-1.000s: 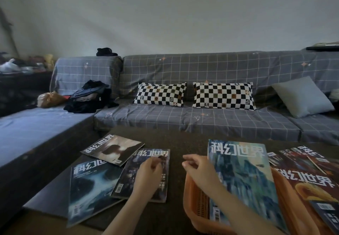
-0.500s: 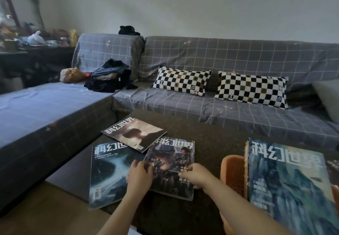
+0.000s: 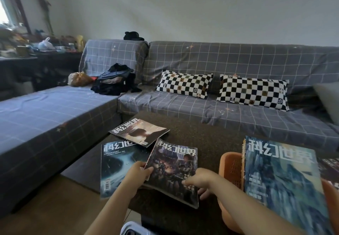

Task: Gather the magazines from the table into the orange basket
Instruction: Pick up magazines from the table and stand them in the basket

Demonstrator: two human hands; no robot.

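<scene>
The dark coffee table (image 3: 211, 141) still carried three loose magazines, while the orange basket (image 3: 230, 168) at its right already held a stack topped by a blue magazine (image 3: 280, 176). Half a second earlier both hands lay on the middle magazine (image 3: 176, 168); now its left edge had lifted, pinched by the left hand (image 3: 137, 175), the right hand (image 3: 199, 180) gripping its near right edge, so it seemed bound for the basket next

grey checked sofa (image 3: 183, 113) holds 2 chequered pillows (image 3: 184, 84) (image 3: 252, 92) and dark clothes (image 3: 114, 82).
</scene>
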